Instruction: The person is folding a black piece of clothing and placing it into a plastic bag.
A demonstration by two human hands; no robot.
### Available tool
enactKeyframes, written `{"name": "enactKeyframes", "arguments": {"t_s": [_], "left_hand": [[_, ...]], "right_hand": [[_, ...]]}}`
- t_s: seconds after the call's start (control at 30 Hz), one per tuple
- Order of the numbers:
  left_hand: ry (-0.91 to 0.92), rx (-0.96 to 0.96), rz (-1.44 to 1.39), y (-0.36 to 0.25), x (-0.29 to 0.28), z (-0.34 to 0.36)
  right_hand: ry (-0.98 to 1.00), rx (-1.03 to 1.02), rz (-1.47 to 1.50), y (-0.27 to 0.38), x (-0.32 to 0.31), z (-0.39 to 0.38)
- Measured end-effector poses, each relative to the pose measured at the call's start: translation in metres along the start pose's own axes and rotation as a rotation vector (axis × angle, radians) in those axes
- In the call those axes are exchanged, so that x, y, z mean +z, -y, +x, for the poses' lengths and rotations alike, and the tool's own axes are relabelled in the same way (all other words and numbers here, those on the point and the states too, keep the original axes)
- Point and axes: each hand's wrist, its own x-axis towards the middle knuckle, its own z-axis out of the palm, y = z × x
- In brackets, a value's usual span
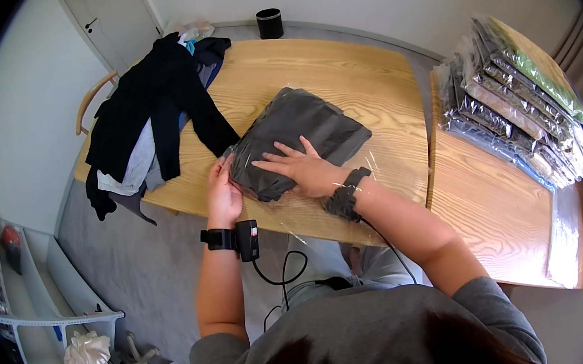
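A folded dark grey garment [314,125] lies on the wooden table in front of me, inside a clear plastic bag [377,176] whose loose film spreads out to the right. My left hand [222,193] pinches the left edge of the bag, thumb and fingertips at the garment's corner. Palm down on top of the garment rests my right hand [302,168], its fingers spread. Both wrists carry black strapped-on devices with cables.
A heap of loose clothes [148,119], black on top, covers the table's left end. On the side table to the right stands a stack of bagged garments [512,99], with flat plastic bags [564,237] near its front edge. White shelves [51,281] stand at lower left; a black bin [270,24] is beyond the table.
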Motion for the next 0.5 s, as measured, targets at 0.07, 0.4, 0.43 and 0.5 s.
{"name": "enactKeyframes", "arguments": {"t_s": [0.07, 0.4, 0.43, 0.5], "left_hand": [[0.016, -0.059, -0.100, -0.005, 0.003, -0.002], [-0.064, 0.050, 0.136, -0.003, 0.037, -0.021], [-0.060, 0.058, 0.135, -0.002, 0.037, -0.020], [-0.100, 0.043, 0.137, -0.002, 0.025, -0.020]], "right_hand": [[-0.006, -0.013, 0.066, 0.000, -0.005, -0.005], [-0.279, 0.628, -0.099, -0.005, 0.010, -0.058], [-0.222, 0.628, -0.057, 0.002, 0.015, -0.067], [-0.089, 0.336, 0.057, 0.027, 0.002, -0.104]]}}
